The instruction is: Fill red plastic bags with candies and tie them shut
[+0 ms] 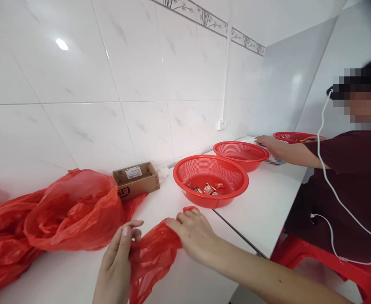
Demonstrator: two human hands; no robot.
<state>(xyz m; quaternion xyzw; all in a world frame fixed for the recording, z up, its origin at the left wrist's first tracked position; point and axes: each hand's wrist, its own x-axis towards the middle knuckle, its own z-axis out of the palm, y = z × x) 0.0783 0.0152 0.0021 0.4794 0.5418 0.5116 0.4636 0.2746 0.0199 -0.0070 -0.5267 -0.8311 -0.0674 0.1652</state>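
Left hand (117, 257) and right hand (193, 234), set apart, each clamp the red bag (154, 257), stretching it flat on the surface (77, 274).

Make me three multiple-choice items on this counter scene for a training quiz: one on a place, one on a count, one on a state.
1. Where is the cardboard box?
A. Inside a basket
B. By the wall, between the big red bag and the nearest basket
C. On the stool

2. How many red baskets are on the counter?
A. One
B. Two
C. Three

3. What are the left hand and right hand doing?
A. Both gripping a small red bag
B. Resting flat and empty
C. Lifting a basket

Answers: 1 B, the box sits against the tiles between them. 2 C, three stand in a row. 3 A, fingers of both hands pinch the crumpled plastic.
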